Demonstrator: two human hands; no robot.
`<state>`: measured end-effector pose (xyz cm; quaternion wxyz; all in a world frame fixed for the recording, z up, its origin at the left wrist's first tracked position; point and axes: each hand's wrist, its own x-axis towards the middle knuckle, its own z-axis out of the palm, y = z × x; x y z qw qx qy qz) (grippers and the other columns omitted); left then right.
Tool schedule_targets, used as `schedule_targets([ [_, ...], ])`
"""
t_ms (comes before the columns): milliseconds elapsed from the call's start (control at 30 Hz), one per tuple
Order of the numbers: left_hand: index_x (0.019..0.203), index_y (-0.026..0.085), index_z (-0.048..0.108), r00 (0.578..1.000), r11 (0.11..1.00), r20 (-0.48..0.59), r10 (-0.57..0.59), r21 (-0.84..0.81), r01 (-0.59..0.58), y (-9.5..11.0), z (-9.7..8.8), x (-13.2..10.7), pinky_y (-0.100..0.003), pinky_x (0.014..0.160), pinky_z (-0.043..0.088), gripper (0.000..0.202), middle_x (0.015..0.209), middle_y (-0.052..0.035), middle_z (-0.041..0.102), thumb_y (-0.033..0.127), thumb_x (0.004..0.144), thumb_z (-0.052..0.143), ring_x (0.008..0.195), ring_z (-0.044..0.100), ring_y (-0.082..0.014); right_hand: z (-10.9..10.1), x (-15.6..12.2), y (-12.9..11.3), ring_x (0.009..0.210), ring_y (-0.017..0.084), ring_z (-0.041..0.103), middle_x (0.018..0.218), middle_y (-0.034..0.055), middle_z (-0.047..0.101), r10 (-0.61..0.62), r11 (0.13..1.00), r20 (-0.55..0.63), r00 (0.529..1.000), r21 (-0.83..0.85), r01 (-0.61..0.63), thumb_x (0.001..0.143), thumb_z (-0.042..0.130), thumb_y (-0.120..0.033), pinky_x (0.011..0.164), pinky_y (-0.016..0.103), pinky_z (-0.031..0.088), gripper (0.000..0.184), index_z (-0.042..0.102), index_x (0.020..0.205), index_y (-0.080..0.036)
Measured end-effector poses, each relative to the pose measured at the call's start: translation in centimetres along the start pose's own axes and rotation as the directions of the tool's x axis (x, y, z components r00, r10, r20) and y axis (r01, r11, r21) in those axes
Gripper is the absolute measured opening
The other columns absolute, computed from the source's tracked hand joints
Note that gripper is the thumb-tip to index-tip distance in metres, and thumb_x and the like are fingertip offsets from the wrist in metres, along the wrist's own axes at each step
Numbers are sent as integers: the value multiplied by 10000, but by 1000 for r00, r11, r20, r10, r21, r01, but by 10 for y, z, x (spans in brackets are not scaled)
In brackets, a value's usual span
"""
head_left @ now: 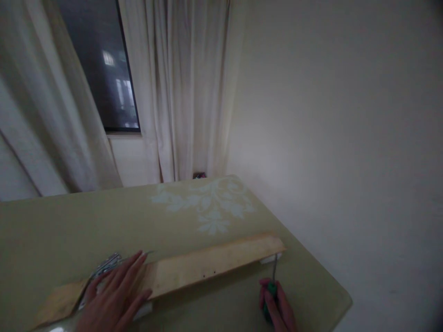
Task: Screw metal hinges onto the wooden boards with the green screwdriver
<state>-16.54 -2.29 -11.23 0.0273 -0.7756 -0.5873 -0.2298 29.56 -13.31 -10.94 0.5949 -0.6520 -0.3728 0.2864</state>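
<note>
A long wooden board (207, 267) lies across a pale green table (104, 221). My left hand (114, 295) rests flat on the board's left part, fingers stretched out. Just beyond its fingertips lies a shiny metal piece (107, 265), partly hidden by the hand. My right hand (278, 306) is closed around the green handle of a screwdriver (272, 290). Its thin shaft points up to a small white block (272, 259) under the board's right end.
The table carries a pale leaf pattern (211, 207) near its far edge. A plain wall stands close on the right. White curtains (183, 87) and a dark window (100, 60) are behind the table. The table's right corner lies close to my right hand.
</note>
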Motion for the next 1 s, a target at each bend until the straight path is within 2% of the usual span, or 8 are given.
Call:
schedule_targets([
  [167, 1647, 259, 622, 984, 998, 179, -8, 61, -3, 8, 5, 12, -614, 1297, 382, 887, 1614, -144, 685, 759, 914, 624, 1489, 623, -421, -36, 55, -38, 705, 244, 692, 789, 46, 776, -173, 907, 232, 957, -341, 247, 872, 778, -755, 707, 341, 574, 505, 822, 942, -257],
  [267, 1633, 216, 635, 982, 999, 189, -13, 36, 7, -1, 10, 10, -618, 1252, 450, 901, 1532, -178, 735, 769, 922, 626, 1432, 658, -436, -61, 102, -62, 801, 298, 736, 853, 68, 794, -184, 815, 346, 920, -469, 340, 891, 764, -614, 808, 406, 598, 420, 860, 1110, -268],
  [333, 1620, 214, 646, 982, 1000, 187, -17, 29, 11, -5, 13, 7, -625, 1241, 464, 891, 1520, -185, 738, 769, 923, 628, 1417, 663, -444, -71, 132, -75, 1091, 347, 772, 1237, 119, 826, -169, 744, 443, 881, -529, 409, 889, 777, -551, 1012, 453, 593, 515, 818, 1326, -283],
  [400, 1608, 215, 656, 981, 999, 192, -20, 28, 14, -6, 13, 3, -633, 1233, 474, 872, 1523, -184, 736, 754, 922, 636, 1411, 664, -449, -72, 161, -85, 1372, 385, 696, 1614, 140, 668, -117, 669, 547, 829, -573, 473, 847, 832, -531, 1176, 479, 527, 702, 731, 1498, -286],
  [500, 1597, 218, 667, 973, 999, 228, -32, 21, 28, -3, 8, -1, -627, 1228, 491, 865, 1552, -183, 718, 720, 893, 680, 1429, 654, -457, -62, 195, -91, 1537, 419, 585, 1802, 133, 469, 18, 556, 678, 734, -617, 556, 710, 941, -502, 1254, 517, 471, 1018, 596, 1647, -302],
  [600, 1601, 237, 665, 949, 998, 310, -62, 9, 62, 1, 0, -3, -606, 1241, 496, 872, 1589, -172, 695, 646, 835, 749, 1471, 628, -456, -46, 217, -92, 1543, 437, 577, 1722, 182, 565, 131, 465, 767, 629, -608, 644, 600, 1003, -478, 1263, 502, 459, 1137, 603, 1639, -245],
  [867, 1651, 224, 613, 861, 982, 475, -183, 44, 185, 11, -1, -23, -566, 1283, 473, 857, 1713, -188, 575, 517, 857, 746, 1604, 513, -437, -15, 245, -97, 1233, 421, 733, 1374, 158, 742, 245, 308, 859, 450, -509, 804, 603, 997, -560, 1048, 481, 562, 878, 737, 1370, -221],
  [1000, 1643, 216, 612, 889, 970, 388, -243, 110, 217, 15, 16, -47, -584, 1209, 540, 853, 1706, -206, 575, 478, 842, 743, 1584, 526, -460, 11, 262, -103, 1293, 372, 705, 1435, 143, 711, 257, 279, 880, 400, -463, 841, 823, 932, -552, 1097, 517, 563, 721, 694, 1417, -219],
])
